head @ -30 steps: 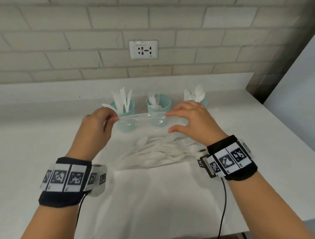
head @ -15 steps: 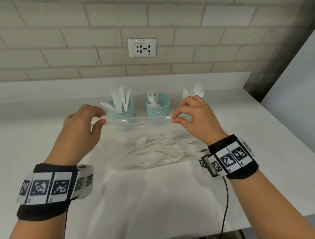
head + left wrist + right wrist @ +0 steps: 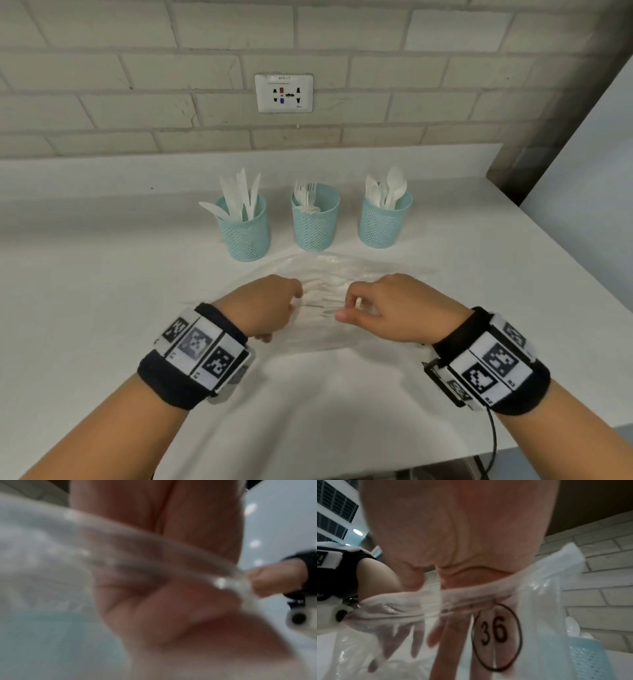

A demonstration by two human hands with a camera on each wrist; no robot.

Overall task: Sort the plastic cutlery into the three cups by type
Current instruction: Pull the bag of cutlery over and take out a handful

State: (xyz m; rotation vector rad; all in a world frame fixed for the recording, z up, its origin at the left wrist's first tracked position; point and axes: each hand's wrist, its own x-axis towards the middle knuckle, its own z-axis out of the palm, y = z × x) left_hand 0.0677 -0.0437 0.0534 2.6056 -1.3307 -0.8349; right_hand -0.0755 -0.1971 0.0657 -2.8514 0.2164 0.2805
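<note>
Two hands — left hand (image 3: 263, 308) and right hand (image 3: 387, 308) — pinch a clear plastic bag (image 3: 325, 274) of white cutlery on the white tabletop (image 3: 102, 308); three turquoise mesh cups (image 3: 314, 222) stand at twelve o'clock.

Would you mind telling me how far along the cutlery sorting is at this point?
Partly done: knives stand in the left cup, forks in the middle cup, spoons in the right cup. In hand: the left hand and right hand both have a grip on the clear plastic bag on the counter. Left to do: the white cutlery faintly visible inside the bag is not yet sorted.
</note>
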